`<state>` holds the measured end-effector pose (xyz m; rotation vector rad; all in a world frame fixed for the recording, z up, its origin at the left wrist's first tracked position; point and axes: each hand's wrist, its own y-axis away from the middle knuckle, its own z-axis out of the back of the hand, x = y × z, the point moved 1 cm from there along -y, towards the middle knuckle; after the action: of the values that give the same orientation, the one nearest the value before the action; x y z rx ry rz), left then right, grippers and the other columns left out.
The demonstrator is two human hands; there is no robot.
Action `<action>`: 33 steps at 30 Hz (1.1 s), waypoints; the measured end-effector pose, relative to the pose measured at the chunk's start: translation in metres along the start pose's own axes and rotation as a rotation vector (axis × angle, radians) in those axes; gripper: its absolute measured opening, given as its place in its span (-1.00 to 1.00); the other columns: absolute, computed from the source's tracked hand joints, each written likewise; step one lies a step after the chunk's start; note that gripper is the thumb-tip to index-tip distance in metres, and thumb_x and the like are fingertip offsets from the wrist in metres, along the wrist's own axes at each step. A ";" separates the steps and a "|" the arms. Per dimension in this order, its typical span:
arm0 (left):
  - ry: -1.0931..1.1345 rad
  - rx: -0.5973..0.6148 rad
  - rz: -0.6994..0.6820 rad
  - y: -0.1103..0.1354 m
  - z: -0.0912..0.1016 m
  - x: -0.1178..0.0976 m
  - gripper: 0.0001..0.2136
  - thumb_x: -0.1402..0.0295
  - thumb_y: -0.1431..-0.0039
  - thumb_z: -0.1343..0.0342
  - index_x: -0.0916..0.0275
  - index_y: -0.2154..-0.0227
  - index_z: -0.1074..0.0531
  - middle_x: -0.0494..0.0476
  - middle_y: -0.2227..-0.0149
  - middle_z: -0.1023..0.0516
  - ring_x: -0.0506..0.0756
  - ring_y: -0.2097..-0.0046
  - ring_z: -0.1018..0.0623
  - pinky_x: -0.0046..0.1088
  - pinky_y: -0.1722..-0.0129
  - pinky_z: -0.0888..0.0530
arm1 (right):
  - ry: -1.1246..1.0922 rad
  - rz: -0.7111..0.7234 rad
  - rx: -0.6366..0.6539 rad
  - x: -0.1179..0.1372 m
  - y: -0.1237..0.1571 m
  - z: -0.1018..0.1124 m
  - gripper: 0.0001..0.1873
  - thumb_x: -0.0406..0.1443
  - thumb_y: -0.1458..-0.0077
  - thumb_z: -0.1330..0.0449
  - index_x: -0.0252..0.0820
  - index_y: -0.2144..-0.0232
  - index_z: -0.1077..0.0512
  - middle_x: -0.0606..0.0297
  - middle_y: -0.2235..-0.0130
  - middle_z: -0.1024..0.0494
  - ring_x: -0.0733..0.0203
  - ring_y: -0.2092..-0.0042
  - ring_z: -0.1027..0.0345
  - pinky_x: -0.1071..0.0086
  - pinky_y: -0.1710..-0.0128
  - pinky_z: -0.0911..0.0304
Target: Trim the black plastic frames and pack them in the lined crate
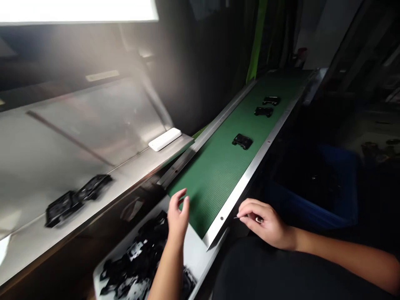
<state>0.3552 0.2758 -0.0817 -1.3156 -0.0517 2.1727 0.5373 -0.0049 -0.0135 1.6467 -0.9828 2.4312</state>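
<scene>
My left hand [177, 216] hovers open at the near end of the green conveyor belt [215, 166], fingers loosely apart, holding nothing. It is above a white bin [193, 254] filled with several black plastic parts [137, 262]. My right hand [265, 221] rests by the belt's metal side rail [246, 179], fingers pinched on a thin small tool whose tip pokes out to the left. Three black parts ride the belt: one at mid-belt [242, 141] and two farther away [263, 111] [271, 100].
A slanted steel shelf [93, 125] on the left carries two black parts [76, 198] and a white flat block [164, 138]. A blue bin [312, 187] stands in the dark to the right of the belt. A bright light panel [78, 10] hangs overhead.
</scene>
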 end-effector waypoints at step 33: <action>0.024 0.104 -0.473 -0.003 -0.127 -0.211 0.10 0.18 -0.10 -0.46 -0.04 -0.55 0.14 0.36 -0.40 -0.33 0.37 -0.38 -0.40 0.11 -0.33 -0.40 | -0.076 0.111 0.007 -0.004 -0.110 0.136 -0.92 -0.32 -0.33 -0.30 -0.17 0.20 -0.63 0.27 0.25 -0.73 0.37 0.49 -0.30 0.40 0.46 -0.28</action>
<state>0.5310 0.1388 0.0223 -1.1345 -0.2148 1.7347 0.6920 0.0133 0.0669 1.7438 -1.1055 2.4594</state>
